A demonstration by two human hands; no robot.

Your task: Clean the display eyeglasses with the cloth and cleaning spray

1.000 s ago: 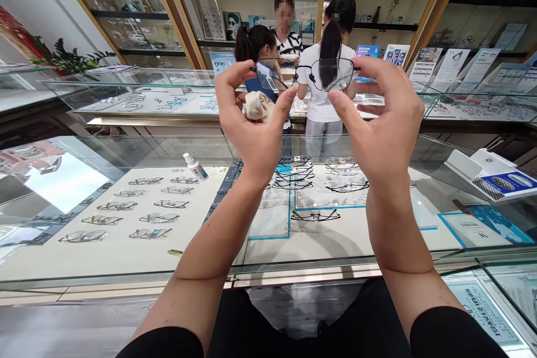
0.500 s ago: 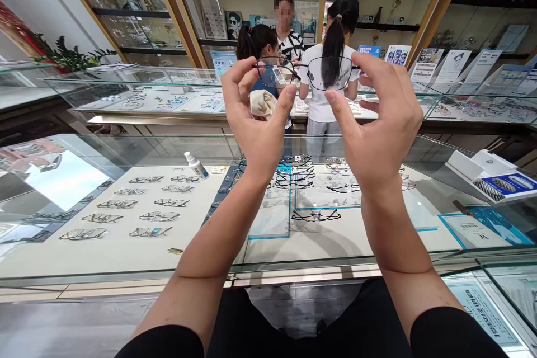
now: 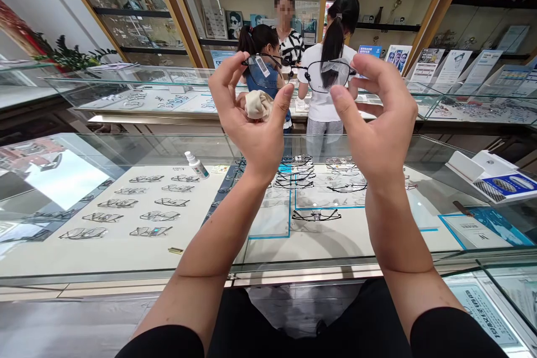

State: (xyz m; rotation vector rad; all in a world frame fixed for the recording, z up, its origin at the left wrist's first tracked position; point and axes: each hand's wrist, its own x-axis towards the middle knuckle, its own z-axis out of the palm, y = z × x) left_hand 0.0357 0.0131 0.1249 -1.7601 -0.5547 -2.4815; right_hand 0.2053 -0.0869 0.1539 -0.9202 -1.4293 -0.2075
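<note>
a pair of thin dark-framed glasses [image 3: 298, 67] is held up in the air above the glass-topped table [image 3: 130, 262], and both hands are on it. its long axis runs side to side, close to level, from one hand across to the other, so neither hand is nearer: the left hand [image 3: 265, 74] has the left end and the right hand [image 3: 346, 75] has the right end. each hand grips with the index finger up at the outer corner of the frame and the thumb near the lower rim; whether the thumbs actually press on the rim cannot be told. the left hand also keeps a crumpled pale cloth [image 3: 258, 105] tucked against its curled fingers, just below the left lens of the glasses. the right hand carries nothing else, its remaining fingers loosely bent. how the temples of the glasses lie is hard to make out.

below the held glasses, a dark pair [image 3: 316, 215] rests in the display. below and to their left stands a white spray bottle [image 3: 196, 165]; below and well to their right sits an open white box [image 3: 489, 174].
</note>
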